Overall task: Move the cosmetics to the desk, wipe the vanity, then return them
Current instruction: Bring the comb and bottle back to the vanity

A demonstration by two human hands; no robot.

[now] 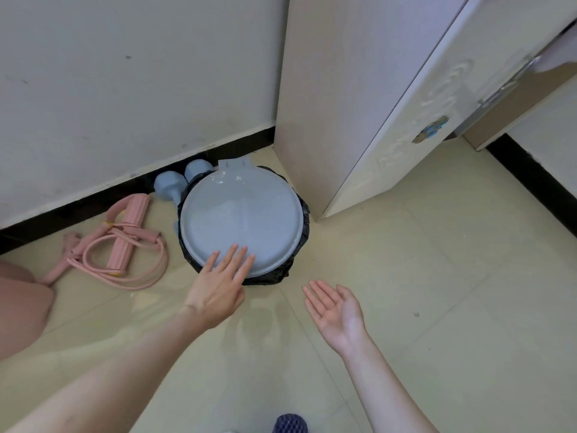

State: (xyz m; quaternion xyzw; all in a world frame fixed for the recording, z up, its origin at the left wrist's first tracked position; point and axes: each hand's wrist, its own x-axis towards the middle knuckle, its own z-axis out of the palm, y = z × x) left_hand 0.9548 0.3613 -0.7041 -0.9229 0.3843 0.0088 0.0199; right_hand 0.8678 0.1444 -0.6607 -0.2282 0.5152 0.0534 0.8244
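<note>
The left hand (218, 284) reaches forward, palm down, its straight fingers resting on the near edge of the grey bin lid (242, 218). The right hand (335, 309) hangs near the bin's right side, palm up, fingers loosely extended, holding nothing. No cosmetics show. Pink exercise bands (125, 245) lie on the floor (437, 307) at left.

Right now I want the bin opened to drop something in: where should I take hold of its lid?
Take the lid at its near rim, beside the left hand, and lift; the tab at the wall side looks like the hinge.
</note>
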